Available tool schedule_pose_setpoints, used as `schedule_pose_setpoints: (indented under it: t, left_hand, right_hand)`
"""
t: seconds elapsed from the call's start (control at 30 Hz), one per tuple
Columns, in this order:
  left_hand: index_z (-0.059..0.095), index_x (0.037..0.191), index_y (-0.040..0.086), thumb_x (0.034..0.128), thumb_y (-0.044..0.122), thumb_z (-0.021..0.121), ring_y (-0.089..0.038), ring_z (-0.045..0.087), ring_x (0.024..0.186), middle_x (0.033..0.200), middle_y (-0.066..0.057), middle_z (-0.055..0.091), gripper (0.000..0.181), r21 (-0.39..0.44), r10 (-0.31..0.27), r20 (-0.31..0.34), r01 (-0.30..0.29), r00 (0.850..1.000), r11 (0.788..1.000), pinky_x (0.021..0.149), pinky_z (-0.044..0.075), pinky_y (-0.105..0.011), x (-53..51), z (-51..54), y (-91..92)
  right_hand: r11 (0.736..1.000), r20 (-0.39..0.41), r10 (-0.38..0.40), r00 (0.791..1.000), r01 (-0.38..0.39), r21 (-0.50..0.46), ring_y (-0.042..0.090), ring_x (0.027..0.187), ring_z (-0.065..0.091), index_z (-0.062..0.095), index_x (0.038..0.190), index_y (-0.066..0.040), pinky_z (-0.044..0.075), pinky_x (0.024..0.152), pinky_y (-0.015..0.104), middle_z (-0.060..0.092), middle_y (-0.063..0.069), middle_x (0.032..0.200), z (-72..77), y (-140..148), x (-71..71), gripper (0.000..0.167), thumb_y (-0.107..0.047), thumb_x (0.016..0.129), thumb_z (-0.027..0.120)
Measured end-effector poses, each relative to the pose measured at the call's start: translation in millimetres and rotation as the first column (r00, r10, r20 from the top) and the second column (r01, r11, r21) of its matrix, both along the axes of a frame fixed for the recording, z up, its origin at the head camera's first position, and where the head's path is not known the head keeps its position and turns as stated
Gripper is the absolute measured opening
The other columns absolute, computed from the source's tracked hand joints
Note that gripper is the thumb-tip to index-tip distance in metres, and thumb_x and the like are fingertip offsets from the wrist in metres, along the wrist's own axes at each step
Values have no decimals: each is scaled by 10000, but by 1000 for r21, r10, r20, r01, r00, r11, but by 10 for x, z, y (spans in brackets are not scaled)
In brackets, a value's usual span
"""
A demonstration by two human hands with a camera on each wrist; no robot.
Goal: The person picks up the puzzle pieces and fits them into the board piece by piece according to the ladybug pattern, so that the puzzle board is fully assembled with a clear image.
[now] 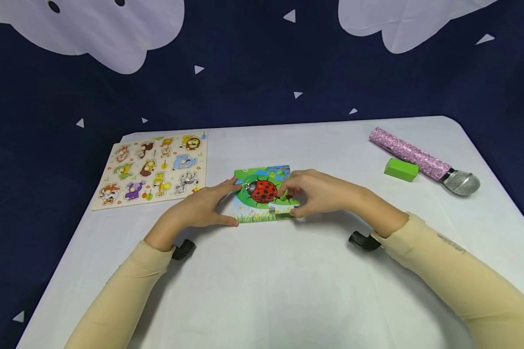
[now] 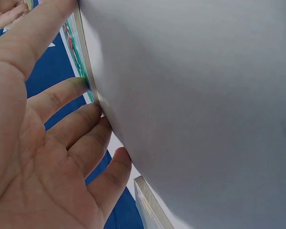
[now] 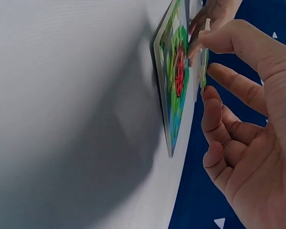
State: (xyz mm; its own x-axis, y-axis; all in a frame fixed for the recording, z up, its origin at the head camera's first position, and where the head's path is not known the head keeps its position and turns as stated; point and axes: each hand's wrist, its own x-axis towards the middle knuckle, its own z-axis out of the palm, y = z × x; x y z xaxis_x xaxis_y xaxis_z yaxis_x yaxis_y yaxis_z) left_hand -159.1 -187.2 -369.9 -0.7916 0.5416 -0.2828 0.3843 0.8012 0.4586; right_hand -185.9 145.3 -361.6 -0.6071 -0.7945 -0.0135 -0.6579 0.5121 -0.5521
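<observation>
A small ladybug jigsaw puzzle (image 1: 262, 191) lies flat in the middle of the white table. My left hand (image 1: 205, 206) rests at its left side, fingers fairly straight, with thumb and fingertips touching the board's edge. Over the puzzle's right part, my right hand (image 1: 320, 193) pinches a thin puzzle piece (image 3: 204, 69) between thumb and fingers. From the right wrist view, this piece is held edge-on, raised above the board (image 3: 174, 95). A dark gap shows at the puzzle's lower right, partly covered by the piece and hand in the head view.
A wooden animal peg puzzle (image 1: 155, 167) lies at the table's back left. At the back right are a green block (image 1: 401, 169) and a pink glittery microphone (image 1: 412, 155) with a silver head. A dark blue cloth (image 1: 244, 97) with white shapes hangs behind the table.
</observation>
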Motion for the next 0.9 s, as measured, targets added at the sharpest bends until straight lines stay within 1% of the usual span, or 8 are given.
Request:
schedule_pose_setpoints:
  t: [0.1, 0.2, 0.27, 0.33, 0.43, 0.57, 0.77, 0.9]
  left_hand:
    - [376, 1680, 136, 883, 436, 891, -366, 244, 1656, 1800, -130, 171, 995, 2, -1, -1, 1, 1000, 1000, 1314, 303, -592, -6, -1, -1]
    - [377, 1679, 140, 883, 438, 891, -366, 243, 1657, 1801, -129, 169, 993, 4, 0, 1, 0, 1000, 1000, 1315, 301, -592, -8, 0, -1]
    - [376, 1680, 141, 883, 441, 890, -368, 241, 1657, 1801, -130, 167, 995, 3, 1, 2, -1, 1000, 1000, 1316, 298, -594, -8, 3, 0]
    - [375, 1681, 139, 883, 441, 890, -369, 238, 1658, 1802, -132, 166, 997, 2, 1, 4, -1, 1000, 1000, 1317, 296, -594, -6, 7, 2]
    - [374, 1681, 137, 884, 439, 890, -371, 232, 1660, 1802, -136, 164, 996, -1, 1, 5, -1, 1000, 1000, 1318, 290, -597, -5, 9, 2]
    - [379, 1678, 132, 886, 432, 890, -373, 236, 1658, 1800, -142, 171, 990, 1, -1, 2, 1, 1000, 1000, 1318, 293, -593, -3, 6, 1]
    - [378, 1680, 140, 884, 440, 890, -363, 235, 1661, 1801, -134, 170, 993, 6, 5, 7, -5, 1000, 1000, 1316, 299, -590, -5, 0, -2]
    - [375, 1682, 154, 883, 450, 888, -360, 236, 1662, 1804, -121, 164, 995, 3, 12, 14, -12, 1000, 1000, 1312, 306, -599, -5, 2, -2]
  right_hand:
    - [1000, -4, 2, 1000, -2, 0, 150, 903, 604, 765, 1230, -144, 524, 832, 349, 676, -15, 1017, -6, -32, -10, 411, -219, 839, 866]
    - [1000, -14, 7, 1000, -7, 2, 148, 948, 633, 768, 1228, -134, 543, 895, 376, 709, -14, 1055, -17, -70, -19, 409, -221, 842, 870]
    - [1000, -19, 10, 1000, -10, 7, 154, 958, 637, 769, 1223, -131, 546, 914, 389, 717, -9, 1052, -27, -98, -24, 406, -223, 842, 875]
    - [1000, -21, 14, 1000, -14, 12, 159, 960, 634, 771, 1214, -132, 543, 915, 388, 717, -8, 1041, -38, -129, -29, 396, -222, 844, 879]
    - [1000, -12, 23, 1000, -23, 14, 166, 944, 617, 773, 1205, -137, 544, 870, 364, 710, -6, 1038, -51, -184, -34, 383, -218, 848, 881]
    - [999, -6, 34, 999, -34, 22, 157, 947, 597, 777, 1209, -146, 538, 855, 346, 711, -13, 1056, -72, -262, -43, 370, -221, 860, 873]
    - [998, -12, 44, 999, -43, 45, 156, 970, 604, 780, 1218, -146, 552, 886, 360, 717, -10, 1071, -90, -352, -48, 364, -228, 871, 853]
    - [998, -3, 43, 999, -42, 54, 153, 981, 610, 780, 1235, -154, 561, 890, 349, 703, -4, 1085, -111, -386, -62, 370, -233, 880, 848]
